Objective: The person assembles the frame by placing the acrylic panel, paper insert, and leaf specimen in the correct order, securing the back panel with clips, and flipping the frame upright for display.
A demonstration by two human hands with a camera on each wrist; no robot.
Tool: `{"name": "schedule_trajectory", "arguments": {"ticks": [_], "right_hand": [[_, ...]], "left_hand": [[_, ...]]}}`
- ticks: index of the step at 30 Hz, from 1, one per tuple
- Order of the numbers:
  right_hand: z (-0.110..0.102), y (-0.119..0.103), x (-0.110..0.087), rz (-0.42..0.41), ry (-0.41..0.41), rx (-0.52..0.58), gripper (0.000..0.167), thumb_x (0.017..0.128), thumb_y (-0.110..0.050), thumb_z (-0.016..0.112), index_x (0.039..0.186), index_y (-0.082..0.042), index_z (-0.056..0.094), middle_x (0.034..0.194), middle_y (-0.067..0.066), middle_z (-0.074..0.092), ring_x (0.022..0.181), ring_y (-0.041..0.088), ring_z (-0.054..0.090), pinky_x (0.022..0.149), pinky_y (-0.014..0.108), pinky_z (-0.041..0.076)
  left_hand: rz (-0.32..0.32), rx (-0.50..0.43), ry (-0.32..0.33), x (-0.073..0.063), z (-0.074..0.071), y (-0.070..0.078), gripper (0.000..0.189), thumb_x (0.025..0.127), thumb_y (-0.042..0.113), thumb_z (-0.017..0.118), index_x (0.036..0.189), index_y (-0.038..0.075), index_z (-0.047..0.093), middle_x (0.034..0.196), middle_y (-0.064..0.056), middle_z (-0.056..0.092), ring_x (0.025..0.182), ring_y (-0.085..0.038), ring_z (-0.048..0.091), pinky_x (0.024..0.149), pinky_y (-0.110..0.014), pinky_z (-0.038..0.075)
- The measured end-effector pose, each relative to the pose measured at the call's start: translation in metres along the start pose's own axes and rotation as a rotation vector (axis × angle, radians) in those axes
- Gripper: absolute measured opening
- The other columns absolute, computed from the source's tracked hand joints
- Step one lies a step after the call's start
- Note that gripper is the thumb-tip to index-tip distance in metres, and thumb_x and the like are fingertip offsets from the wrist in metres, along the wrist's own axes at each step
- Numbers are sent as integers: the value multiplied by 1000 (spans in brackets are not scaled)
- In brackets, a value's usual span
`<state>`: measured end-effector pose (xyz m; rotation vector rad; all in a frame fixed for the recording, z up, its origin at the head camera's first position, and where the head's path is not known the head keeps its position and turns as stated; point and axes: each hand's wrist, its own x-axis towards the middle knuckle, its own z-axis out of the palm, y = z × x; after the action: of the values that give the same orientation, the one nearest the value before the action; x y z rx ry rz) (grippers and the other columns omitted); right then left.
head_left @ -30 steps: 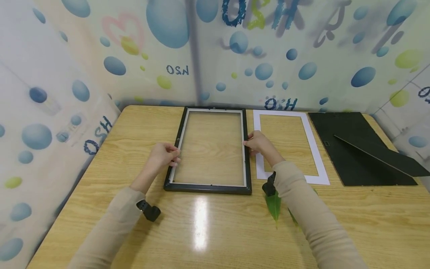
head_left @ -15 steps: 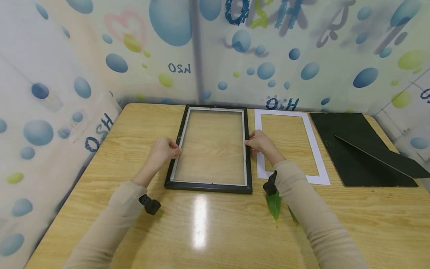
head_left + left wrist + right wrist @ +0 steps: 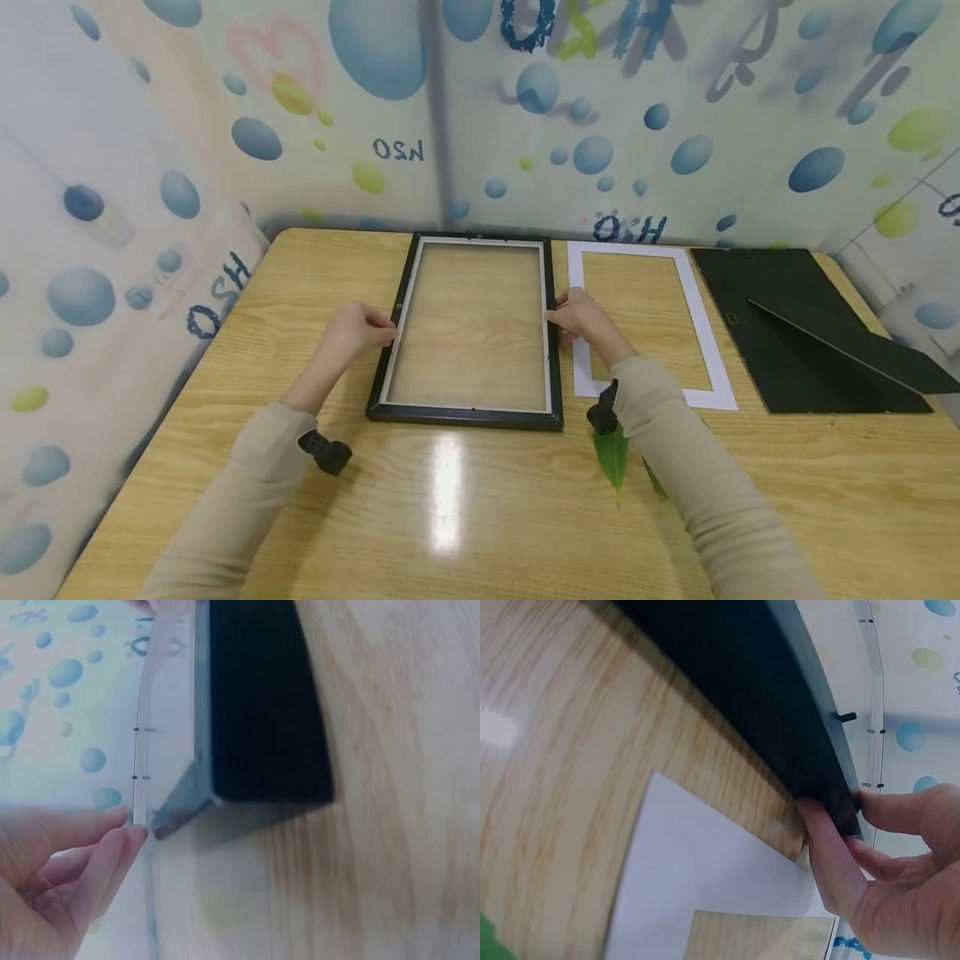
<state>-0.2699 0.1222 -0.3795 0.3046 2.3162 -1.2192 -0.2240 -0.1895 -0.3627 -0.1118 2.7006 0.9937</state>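
Note:
A black picture frame (image 3: 465,418) with a white inner lip lies in the middle of the table, the wood showing through its opening. At the frame's right rail my right hand (image 3: 581,318) pinches the edge. In the right wrist view, that hand's thumb (image 3: 821,829) presses the outer side while the index finger (image 3: 892,812) bends over the top. My left hand (image 3: 355,327) is at the left rail, fingertips drawn together. Seen from the left wrist, its fingertips (image 3: 137,833) come close over the frame's corner; I cannot tell whether they pinch anything thin.
A white mat board (image 3: 708,367) with a cut-out window lies right of the frame. Farther right is a black backing board (image 3: 780,283) with its stand (image 3: 847,343) raised. Green leaves (image 3: 612,458) lie partly under my right forearm. A patterned wall covering (image 3: 480,125) borders the table's back.
My left hand has shifted slightly up and left, its fingertips drawing back from the opening to the left rail. The right hand keeps its hold on the frame, which stays in place.

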Motion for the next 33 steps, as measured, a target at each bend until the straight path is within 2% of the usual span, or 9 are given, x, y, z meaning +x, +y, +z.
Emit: {"name": "schedule_trajectory", "arguments": {"ticks": [6, 13, 17, 20, 23, 27, 29, 30, 33], "right_hand": [[0, -1, -1, -10, 2, -6, 44, 93, -8, 49, 130, 7, 33, 128, 23, 44, 90, 22, 52, 84, 37, 53], [2, -6, -3, -12, -5, -17, 45, 94, -9, 47, 132, 7, 30, 130, 23, 41, 87, 21, 51, 86, 38, 52], [2, -6, 3, -8, -3, -48, 47, 93, -8, 48, 133, 7, 29, 130, 22, 40, 87, 23, 54, 82, 39, 54], [1, 3, 20, -23, -14, -47, 46, 91, -9, 51, 130, 6, 33, 125, 20, 44, 87, 24, 59, 76, 37, 56], [2, 32, 75, -66, 12, -61, 45, 89, -13, 56, 123, 7, 36, 111, 22, 49, 74, 27, 63, 61, 36, 57], [2, 59, 127, -44, 22, -111, 53, 89, -21, 58, 130, 4, 33, 118, 23, 48, 79, 32, 63, 64, 39, 57], [0, 61, 127, -61, 9, -91, 57, 87, -22, 62, 129, 4, 34, 118, 22, 50, 79, 30, 62, 63, 38, 57], [-1, 56, 117, -48, 1, -84, 57, 87, -22, 62, 131, 2, 34, 121, 20, 50, 83, 30, 62, 65, 38, 57], [-1, 41, 88, -43, 18, -67, 54, 87, -17, 61, 129, 4, 35, 118, 22, 51, 82, 30, 62, 63, 37, 57]], "left_hand": [[9, 12, 12, 6, -5, -8, 40, 87, 20, 62, 119, -3, 56, 114, -21, 60, 101, -31, 58, 82, -37, 50], [-51, -181, -95, 23, 0, -18, 55, 89, 18, 60, 135, -2, 39, 133, -22, 46, 113, -34, 54, 90, -37, 51], [-68, -176, -108, 25, 1, -15, 55, 89, 17, 59, 137, 1, 37, 137, -20, 43, 115, -34, 53, 90, -37, 50], [-78, -159, -107, 24, 1, -11, 55, 89, 16, 58, 138, 1, 36, 138, -20, 42, 113, -33, 54, 89, -37, 51], [-97, -145, -98, 23, 3, -8, 55, 89, 16, 59, 137, 2, 38, 138, -19, 43, 105, -30, 58, 85, -34, 53], [-104, -137, -82, 25, 6, -7, 55, 88, 16, 61, 136, 1, 40, 136, -18, 45, 91, -22, 60, 77, -28, 55], [-107, -131, -79, 27, 8, -7, 55, 87, 16, 61, 135, 1, 40, 136, -18, 46, 91, -21, 59, 76, -27, 54], [-109, -125, -82, 28, 8, -7, 55, 87, 16, 61, 135, 2, 40, 136, -17, 45, 93, -22, 58, 77, -28, 54], [-111, -108, -95, 30, 10, -5, 55, 87, 17, 60, 136, 1, 38, 136, -18, 44, 103, -27, 57, 81, -31, 54]]}}
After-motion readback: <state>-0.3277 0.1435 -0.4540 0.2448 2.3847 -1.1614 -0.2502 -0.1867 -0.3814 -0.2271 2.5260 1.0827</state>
